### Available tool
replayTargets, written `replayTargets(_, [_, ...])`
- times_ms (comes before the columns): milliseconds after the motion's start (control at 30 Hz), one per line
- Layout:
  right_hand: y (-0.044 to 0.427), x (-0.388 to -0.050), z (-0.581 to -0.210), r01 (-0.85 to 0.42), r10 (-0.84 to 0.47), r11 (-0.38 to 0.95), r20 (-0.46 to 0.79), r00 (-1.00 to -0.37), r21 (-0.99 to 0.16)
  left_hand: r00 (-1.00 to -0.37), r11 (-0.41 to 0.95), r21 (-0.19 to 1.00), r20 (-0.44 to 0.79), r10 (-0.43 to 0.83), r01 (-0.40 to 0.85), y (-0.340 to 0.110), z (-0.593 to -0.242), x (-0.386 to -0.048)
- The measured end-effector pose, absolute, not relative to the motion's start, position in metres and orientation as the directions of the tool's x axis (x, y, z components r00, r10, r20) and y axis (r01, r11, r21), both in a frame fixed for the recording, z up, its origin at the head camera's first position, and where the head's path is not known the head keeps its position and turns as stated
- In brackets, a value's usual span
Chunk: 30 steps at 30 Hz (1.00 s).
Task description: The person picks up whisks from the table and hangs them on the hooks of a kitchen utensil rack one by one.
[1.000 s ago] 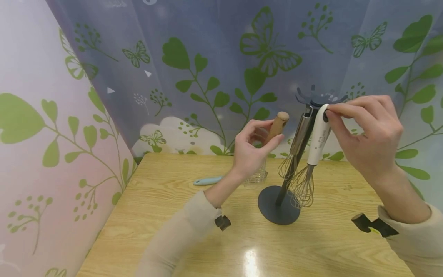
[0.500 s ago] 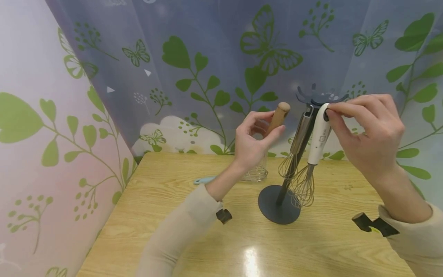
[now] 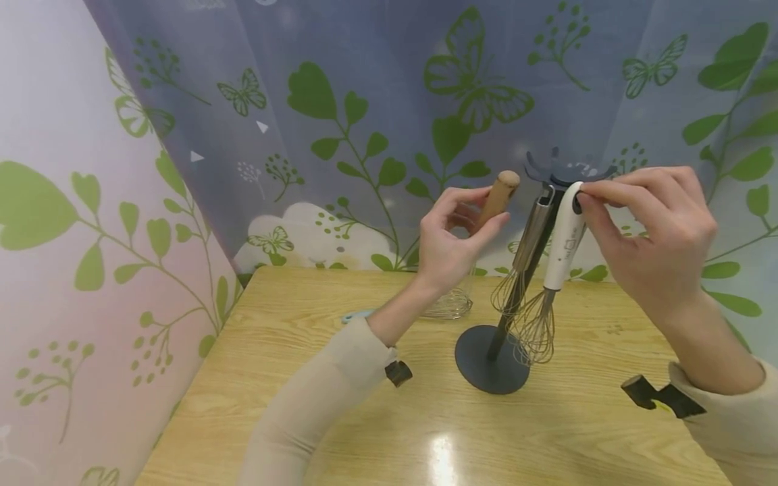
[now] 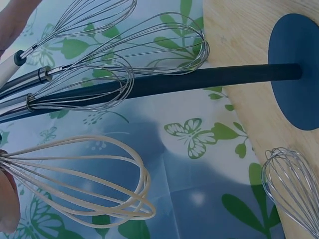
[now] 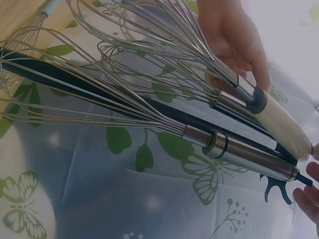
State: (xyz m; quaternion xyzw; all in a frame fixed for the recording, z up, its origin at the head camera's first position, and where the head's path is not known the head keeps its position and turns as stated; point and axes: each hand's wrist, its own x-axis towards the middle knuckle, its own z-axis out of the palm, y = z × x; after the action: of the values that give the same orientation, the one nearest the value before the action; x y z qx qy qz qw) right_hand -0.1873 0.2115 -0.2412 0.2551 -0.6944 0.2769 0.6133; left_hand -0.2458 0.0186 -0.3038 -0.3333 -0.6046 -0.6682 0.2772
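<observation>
Raised slightly and nearer the stand point(image 3: 491, 361) than in the earlier head frame, the wooden whisk point(image 3: 498, 197) sits in your left hand point(image 3: 440, 250), thumb and fingers closed round its handle. Your right hand point(image 3: 659, 229) pinches the white whisk point(image 3: 564, 246) at its holed end, right beside the hooks, much as before. You probably grip both so high to bring their holes level with the hooks. The wooden one leans, top towards the stand, its long axis steep; the white one points loops down, nearly upright. A steel whisk point(image 3: 530, 236) hangs between them. Along the worktop's point(image 3: 292, 351) far edge lies the blue whisk point(image 3: 356, 316), handle towards the far left corner, partly behind your forearm.

From your left wrist, the wooden whisk's pale loops stand apart from the pole, roughly parallel to it.

From your right wrist, a second steel whisk point(image 5: 256, 160) shows nearest you. Your fingertips meet the white handle's end; whether a hook carries it, you cannot tell.
</observation>
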Motion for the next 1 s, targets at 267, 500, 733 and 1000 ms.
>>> replayTargets(267, [0.211, -0.186, -0.241, -0.698, -0.012, 0.712, 0.992, -0.125, -0.079, -0.628, -0.113, 0.625, 0.778, 0.006, 0.773, 0.021, -0.299, -0.246])
replayTargets(500, [0.211, -0.186, -0.242, -0.700, -0.012, 0.710, 0.992, -0.128, -0.081, -0.632, -0.109, 0.627, 0.775, -0.012, 0.771, 0.022, -0.295, -0.246])
replayTargets(733, [0.211, -0.186, -0.242, -0.701, -0.009, 0.708, 0.992, -0.125, -0.082, -0.625, -0.103, 0.620, 0.780, -0.023, 0.778, 0.024, -0.293, -0.247])
replayTargets(1000, [0.212, -0.186, -0.242, -0.704, -0.004, 0.705, 0.992, -0.125, -0.086, -0.623, -0.108, 0.618, 0.782, -0.026, 0.779, 0.027, -0.288, -0.247])
